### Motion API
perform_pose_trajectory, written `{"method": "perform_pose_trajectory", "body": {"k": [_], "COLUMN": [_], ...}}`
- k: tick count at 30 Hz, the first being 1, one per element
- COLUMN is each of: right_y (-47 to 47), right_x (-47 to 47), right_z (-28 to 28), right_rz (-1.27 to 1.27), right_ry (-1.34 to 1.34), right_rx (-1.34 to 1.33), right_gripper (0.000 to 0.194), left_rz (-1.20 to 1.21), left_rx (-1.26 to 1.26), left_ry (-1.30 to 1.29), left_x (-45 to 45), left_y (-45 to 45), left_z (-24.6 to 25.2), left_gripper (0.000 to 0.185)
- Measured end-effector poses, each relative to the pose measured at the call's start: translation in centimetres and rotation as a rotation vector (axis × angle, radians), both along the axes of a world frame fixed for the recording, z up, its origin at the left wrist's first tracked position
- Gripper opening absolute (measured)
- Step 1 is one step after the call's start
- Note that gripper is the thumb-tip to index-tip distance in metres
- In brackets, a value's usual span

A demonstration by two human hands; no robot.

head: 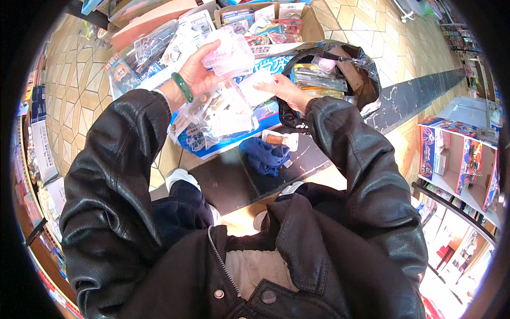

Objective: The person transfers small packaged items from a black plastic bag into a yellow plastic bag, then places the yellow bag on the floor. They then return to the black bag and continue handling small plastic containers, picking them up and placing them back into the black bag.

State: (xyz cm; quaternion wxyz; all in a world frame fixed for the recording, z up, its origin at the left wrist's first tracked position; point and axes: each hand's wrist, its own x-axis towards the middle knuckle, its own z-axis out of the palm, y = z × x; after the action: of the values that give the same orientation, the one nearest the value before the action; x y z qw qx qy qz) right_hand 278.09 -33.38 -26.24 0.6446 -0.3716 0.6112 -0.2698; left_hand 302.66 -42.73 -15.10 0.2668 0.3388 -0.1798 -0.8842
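My left hand (pixel 201 69), with a green bangle (pixel 182 87) at its wrist, holds several clear, pinkish plastic packs (pixel 229 54) in a stack. Glare hides what the packs contain. Between the thumb and fingers of my right hand (pixel 290 93) is a white, clear-edged pack (pixel 255 87). Both hands are above a blue and white printed cardboard box (pixel 207 149). Clear bags with small items (pixel 223 111) lie on the box, just below my hands. To the right of my right hand, a black plastic bag (pixel 368 71) gapes around several packaged goods (pixel 320 77).
Behind the box stands a brown carton (pixel 314 28) of packaged items. A blue cloth (pixel 265 155) and a small brown-and-white packet (pixel 281 139) lie on the dark floor strip near my feet. Stocked shelves (pixel 40 155) line the left; a printed display box (pixel 458 159) stands right.
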Motion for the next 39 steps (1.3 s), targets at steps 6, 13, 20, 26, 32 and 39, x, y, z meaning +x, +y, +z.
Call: {"method": "perform_pose_trajectory", "body": {"k": [6, 13, 20, 26, 32, 39], "right_y": [0.4, 3.6, -0.3, -4.6, -3.9, -3.2], "right_x": [1.4, -3.7, -14.0, -18.8, -18.4, -16.6], "right_z": [-1.0, 1.6, -1.6, -3.2, -1.6, -2.5], "right_rz": [-0.101, 0.035, -0.352, -0.066, -0.15, -0.064], "right_ry": [0.095, 1.057, 1.389, 0.892, 0.728, 0.679], "right_rx": [-0.011, -0.799, -0.45, -0.299, -0.129, -0.261], "right_gripper": [0.1, 0.023, 0.044, 0.037, 0.037, 0.063], "left_rz": [-0.008, 0.019, -0.014, -0.006, 0.006, -0.024], "left_rx": [0.009, 0.069, 0.085, 0.09, 0.106, 0.084], "left_ry": [-0.021, -0.046, -0.029, 0.023, -0.004, -0.016], "left_x": [0.2, 0.2, -0.4, -0.3, 0.4, 0.7], "left_y": [0.1, -0.1, 0.7, 1.2, 1.1, 0.8], "left_z": [-0.1, -0.5, -0.3, 0.1, 0.0, -0.2], "left_gripper": [0.06, 0.061, 0.06, 0.058, 0.057, 0.055]}}
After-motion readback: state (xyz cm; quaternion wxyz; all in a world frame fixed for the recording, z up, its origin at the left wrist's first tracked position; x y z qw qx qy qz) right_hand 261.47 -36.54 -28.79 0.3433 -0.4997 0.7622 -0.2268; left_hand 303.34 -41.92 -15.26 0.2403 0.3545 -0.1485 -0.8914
